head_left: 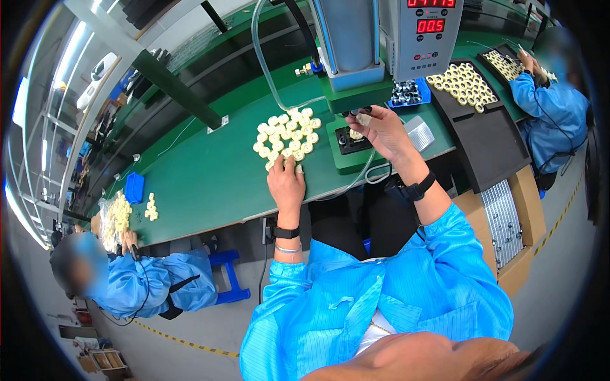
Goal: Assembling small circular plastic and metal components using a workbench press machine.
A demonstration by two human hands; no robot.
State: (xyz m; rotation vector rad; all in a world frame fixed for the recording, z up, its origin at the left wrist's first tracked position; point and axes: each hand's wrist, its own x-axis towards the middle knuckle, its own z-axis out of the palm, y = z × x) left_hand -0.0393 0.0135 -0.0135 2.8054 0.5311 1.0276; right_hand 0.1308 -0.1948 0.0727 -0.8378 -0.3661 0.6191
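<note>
My left hand [286, 183] reaches to the near edge of a group of cream round plastic pieces [284, 135] on the green table. Its fingertips touch the nearest pieces, with the fingers slightly apart. Under the head of a bench press [357, 86], my right hand [386, 132] is closed in a pinch. Whatever small item sits between its fingertips is too small to make out. Below that hand, a black fixture block [353, 143] rests on the press's green base, with a cream piece [356, 134] partly showing in it.
Right of the press are a blue bin [408, 93] of shiny metal rings and a black tray [486, 136] with cream pieces. A clear hose [259, 60] runs to the press. Co-workers sit left [136, 279] and right [549, 111]. A cardboard box [531, 209] stands below the tray.
</note>
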